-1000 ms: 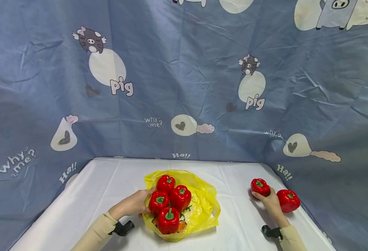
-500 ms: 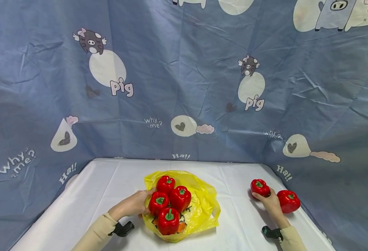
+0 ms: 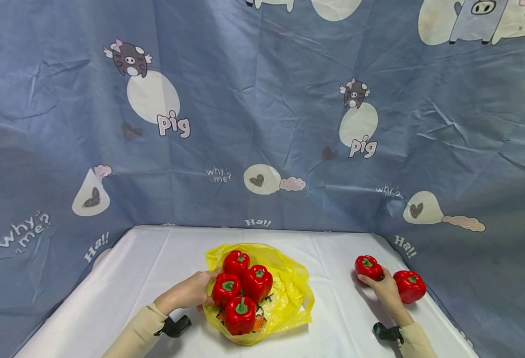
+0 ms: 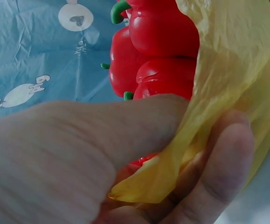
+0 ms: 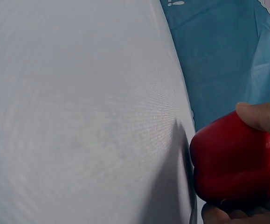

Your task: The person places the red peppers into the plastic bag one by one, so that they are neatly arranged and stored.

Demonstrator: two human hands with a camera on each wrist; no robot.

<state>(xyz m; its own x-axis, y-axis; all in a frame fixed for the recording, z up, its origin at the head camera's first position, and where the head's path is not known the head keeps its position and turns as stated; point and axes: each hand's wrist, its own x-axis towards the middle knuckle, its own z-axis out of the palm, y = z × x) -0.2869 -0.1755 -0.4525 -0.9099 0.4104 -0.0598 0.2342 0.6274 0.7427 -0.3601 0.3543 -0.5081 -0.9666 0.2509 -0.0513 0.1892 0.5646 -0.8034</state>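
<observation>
A yellow plastic bag (image 3: 289, 288) lies spread on the white table with several red bell peppers (image 3: 257, 282) on it, inside its raised edge. My left hand (image 3: 190, 291) pinches the bag's left edge; in the left wrist view the thumb is inside the yellow film (image 4: 228, 60) and the fingers are outside. At the right, my right hand (image 3: 385, 291) grips a red bell pepper (image 3: 367, 266), thumb on one side and fingers on the other. The right wrist view shows this pepper (image 5: 237, 161) close to the table surface. Another bell pepper (image 3: 409, 287) lies just right of that hand.
A white cloth covers the table (image 3: 334, 308). Blue patterned fabric (image 3: 262, 124) rises behind it and along both sides. The second loose pepper stands near the table's right edge.
My right hand and its pepper have shifted slightly left. The pepper beside it has also moved a little left. The left hand and the bag stay where they were.
</observation>
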